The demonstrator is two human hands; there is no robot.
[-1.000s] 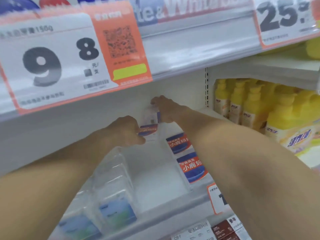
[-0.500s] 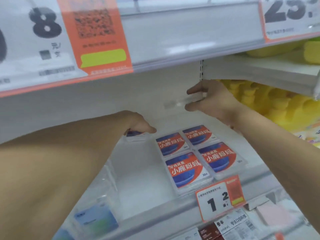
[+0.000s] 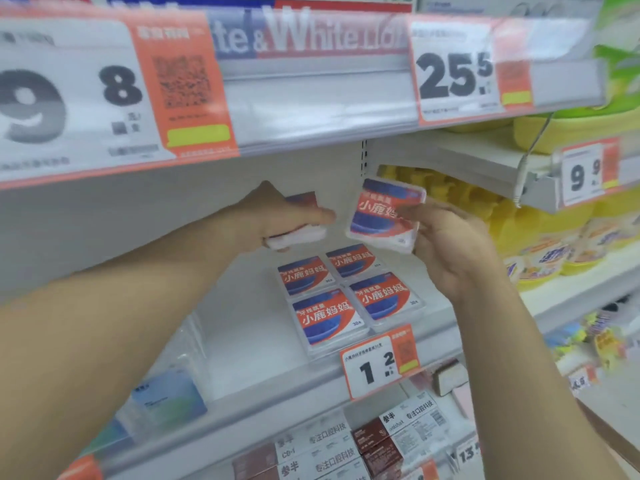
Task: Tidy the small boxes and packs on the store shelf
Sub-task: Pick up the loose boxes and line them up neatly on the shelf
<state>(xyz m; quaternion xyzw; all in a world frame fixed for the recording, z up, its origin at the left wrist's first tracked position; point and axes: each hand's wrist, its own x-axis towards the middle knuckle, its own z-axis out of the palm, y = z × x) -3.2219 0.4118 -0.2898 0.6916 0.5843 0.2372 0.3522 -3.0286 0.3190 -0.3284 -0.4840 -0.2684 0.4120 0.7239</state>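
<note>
Red-blue pack [image 3: 382, 214] — newly raised, right hand [image 3: 446, 244] pinching | left hand [image 3: 277, 216] grips another pack [image 3: 298, 233], seemingly lifted

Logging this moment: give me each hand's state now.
Left hand: gripping a white pack.
Right hand: holding a red-and-blue pack.

I found the scene brightly and evenly lit, with no hard shadows. Motion blur softened the large price tags [image 3: 79, 95] along the upper shelf edge [image 3: 311, 98] and the goods at the right margin. Wide-angle distortion bowed the shelf lines outward. The flat packs [image 3: 325, 317] mid-frame read sharpest.
</note>
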